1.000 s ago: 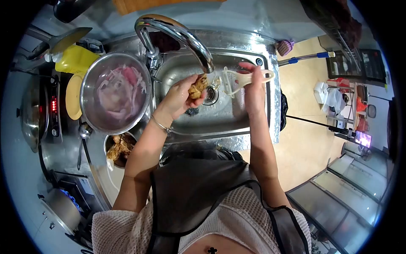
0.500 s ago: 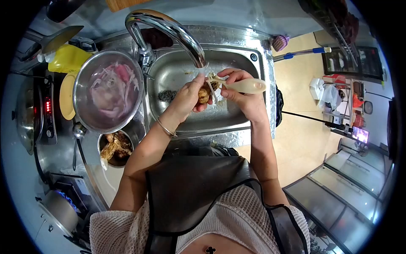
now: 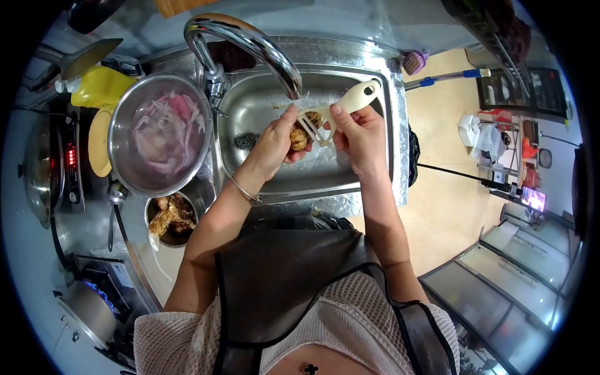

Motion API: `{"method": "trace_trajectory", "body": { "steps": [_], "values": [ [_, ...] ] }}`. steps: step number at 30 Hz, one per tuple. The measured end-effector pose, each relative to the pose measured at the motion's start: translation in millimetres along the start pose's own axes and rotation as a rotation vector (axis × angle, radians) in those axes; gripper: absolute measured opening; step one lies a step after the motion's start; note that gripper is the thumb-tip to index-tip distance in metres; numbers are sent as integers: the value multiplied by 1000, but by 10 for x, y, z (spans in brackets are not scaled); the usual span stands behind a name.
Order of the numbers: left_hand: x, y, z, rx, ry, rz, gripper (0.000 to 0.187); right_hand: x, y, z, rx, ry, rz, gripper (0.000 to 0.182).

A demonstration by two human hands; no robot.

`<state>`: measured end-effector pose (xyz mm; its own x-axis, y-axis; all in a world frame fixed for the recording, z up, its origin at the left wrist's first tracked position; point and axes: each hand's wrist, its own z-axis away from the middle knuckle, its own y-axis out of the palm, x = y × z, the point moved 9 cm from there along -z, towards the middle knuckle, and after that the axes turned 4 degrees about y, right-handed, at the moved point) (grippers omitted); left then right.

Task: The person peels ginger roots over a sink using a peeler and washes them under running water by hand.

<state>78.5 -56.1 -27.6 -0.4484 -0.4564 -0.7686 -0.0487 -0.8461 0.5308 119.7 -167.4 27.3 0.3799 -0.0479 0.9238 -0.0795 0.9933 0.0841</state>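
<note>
Over the sink, my left hand (image 3: 280, 139) is closed around a brown, knobbly piece of food (image 3: 299, 139), perhaps a root; its exact kind I cannot make out. A cream-coloured peeler (image 3: 357, 97) is gripped in my right hand (image 3: 361, 132), its handle tilted up to the right. The slotted head of the peeler lies over the brown piece, close to my left fingers. Above both hands the chrome faucet (image 3: 265, 51) curves down, its mouth near my left thumb.
Below lies the steel sink (image 3: 262, 181) with a dark scouring pad (image 3: 248, 141). To the left stands a metal bowl (image 3: 116, 147) of pale, pinkish food in water. Nearby are a small pot (image 3: 152, 206) of brown pieces, a ladle (image 3: 117, 192) and a pot (image 3: 94, 312) over a blue flame.
My right hand has turned, swinging the peeler's handle upward and showing its slotted head more fully. My left hand holds the brown piece in nearly the same place.
</note>
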Motion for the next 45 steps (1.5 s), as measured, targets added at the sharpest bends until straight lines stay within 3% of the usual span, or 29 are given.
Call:
{"method": "trace_trajectory", "body": {
  "steps": [2,6,11,15,18,20,22,27,28,30,31,35,38,39,40,41,42,45],
  "values": [
    [-29,12,23,-2,-25,114,48,-49,9,-34,6,-18,-27,17],
    [80,-135,23,-23,-66,100,40,-21,-569,-299,-326,-134,-21,16],
    [-10,-117,-9,23,23,83,36,-43,-135,-92,-12,-41,-82,17],
    [-86,-37,16,62,-2,143,33,-139,6,-86,62,-20,-91,15],
    [-35,-62,51,103,-36,213,32,-284,-662,-438,-287,-136,-142,13],
    [-103,-64,103,35,-59,117,30,-325,-722,-458,-296,-44,-173,15],
    [-80,-73,93,37,-46,81,29,-233,-418,-302,-155,39,-226,14],
    [-78,-39,77,131,-6,-234,36,-121,91,-122,130,-11,-100,16],
    [-74,-72,69,133,24,-326,38,-127,60,-174,132,-12,-102,16],
    [-96,-94,91,128,52,-415,41,-19,-424,-359,-242,-167,119,14],
    [-141,-98,110,109,80,-479,42,-12,-584,-427,-327,-196,75,14],
    [-239,-82,90,103,197,-615,40,-61,-192,-227,-46,-16,-99,13],
    [-247,-102,53,43,241,-782,38,-28,130,-95,145,-60,44,15],
    [-243,-94,62,45,239,-784,38,-61,18,-192,51,-102,36,13],
    [-354,-79,113,-19,364,-914,37,-45,-188,-292,-93,-52,34,17],
    [-461,-52,184,-86,491,-1042,36,-31,-425,-418,-232,-118,63,16],
    [-459,-39,211,-88,491,-1045,36,31,-594,-446,-372,-186,91,15],
    [-501,-57,212,-161,489,-1085,37,-33,-428,-389,-205,-97,-32,13]
  ]
}}
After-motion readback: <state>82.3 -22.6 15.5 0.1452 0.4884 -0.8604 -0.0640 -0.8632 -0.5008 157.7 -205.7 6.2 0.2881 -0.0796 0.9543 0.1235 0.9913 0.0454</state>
